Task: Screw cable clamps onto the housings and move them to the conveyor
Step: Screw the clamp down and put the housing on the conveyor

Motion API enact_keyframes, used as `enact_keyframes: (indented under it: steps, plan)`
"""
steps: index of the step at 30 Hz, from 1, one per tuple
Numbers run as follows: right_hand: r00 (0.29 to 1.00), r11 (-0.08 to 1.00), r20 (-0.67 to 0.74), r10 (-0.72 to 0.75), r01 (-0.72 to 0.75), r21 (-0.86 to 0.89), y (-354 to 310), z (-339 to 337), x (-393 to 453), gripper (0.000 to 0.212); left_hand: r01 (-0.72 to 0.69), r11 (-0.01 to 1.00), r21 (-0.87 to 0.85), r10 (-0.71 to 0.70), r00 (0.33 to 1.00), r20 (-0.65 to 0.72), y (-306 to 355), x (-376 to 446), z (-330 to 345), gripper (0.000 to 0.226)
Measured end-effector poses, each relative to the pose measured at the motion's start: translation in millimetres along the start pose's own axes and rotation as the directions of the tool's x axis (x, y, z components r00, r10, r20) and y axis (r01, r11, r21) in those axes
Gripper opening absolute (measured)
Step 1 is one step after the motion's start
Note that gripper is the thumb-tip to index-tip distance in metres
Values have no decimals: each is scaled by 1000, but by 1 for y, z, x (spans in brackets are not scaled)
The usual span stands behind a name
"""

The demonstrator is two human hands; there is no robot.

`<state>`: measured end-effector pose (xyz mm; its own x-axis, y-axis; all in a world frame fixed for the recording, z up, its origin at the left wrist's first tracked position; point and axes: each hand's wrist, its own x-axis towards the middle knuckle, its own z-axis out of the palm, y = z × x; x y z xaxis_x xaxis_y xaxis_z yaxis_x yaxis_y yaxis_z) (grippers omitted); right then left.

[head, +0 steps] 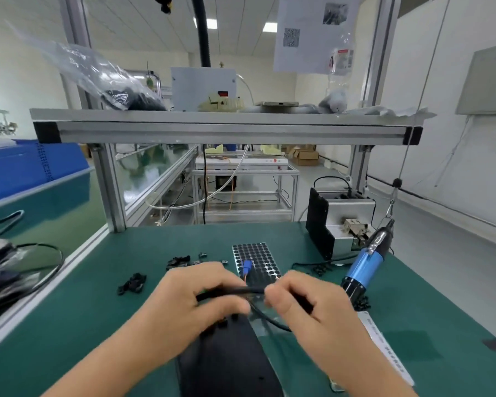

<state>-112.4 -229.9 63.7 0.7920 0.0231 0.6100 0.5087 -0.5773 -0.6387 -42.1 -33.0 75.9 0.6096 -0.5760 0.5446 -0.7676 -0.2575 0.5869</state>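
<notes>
A black housing [226,359] lies on the near edge of the green counter [98,325]. Just above it, the left hand [201,293] and right hand [295,296], fingers curled, pinch a black cable [252,290] between them. Farther left lie loose black clamps [132,283]; a blue screwdriver [365,263] hangs right.

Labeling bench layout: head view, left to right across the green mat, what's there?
Small black clamps → left hand → perforated tray with a blue connector → right hand → blue electric screwdriver. Both hands grip a black cable over the black housing.
</notes>
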Motion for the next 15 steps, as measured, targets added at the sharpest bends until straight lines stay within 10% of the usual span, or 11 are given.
enact_keyframes:
  steps: [15]
  plan:
    - [942,916,-52,332,-335,-221,29,-17,34,32,407,877,-257,-418,908,13,-68,-19,21,27]
